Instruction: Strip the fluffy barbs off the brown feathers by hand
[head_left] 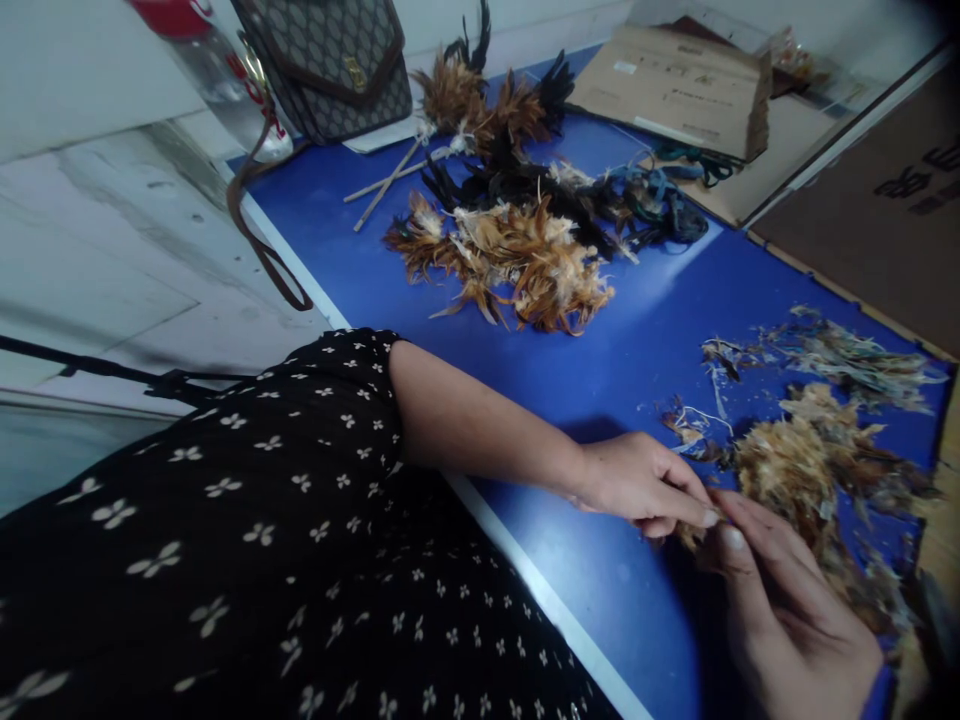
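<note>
Low over the blue table (600, 590), my two hands meet fingertip to fingertip. My left hand (649, 485) is closed, thumb and fingers pinched on a small tuft of brown feathers (688, 537) that shows below its fingers. Thumb and forefinger of my right hand (795, 600) pinch at the same tuft from the other side; the exact contact is partly hidden. Just beyond my right hand lies a pile of tan feathers (787, 460). Behind it are greyish, pale feathers (855, 360) and some loose strands (694, 425).
Bunches of brown feathers (525, 250) and black feathers (502, 185) lie farther back, near two crossed sticks (386, 185). A patterned handbag (330, 65) and a water bottle (217, 85) stand at the back left. Cardboard (667, 85) lies at the back right.
</note>
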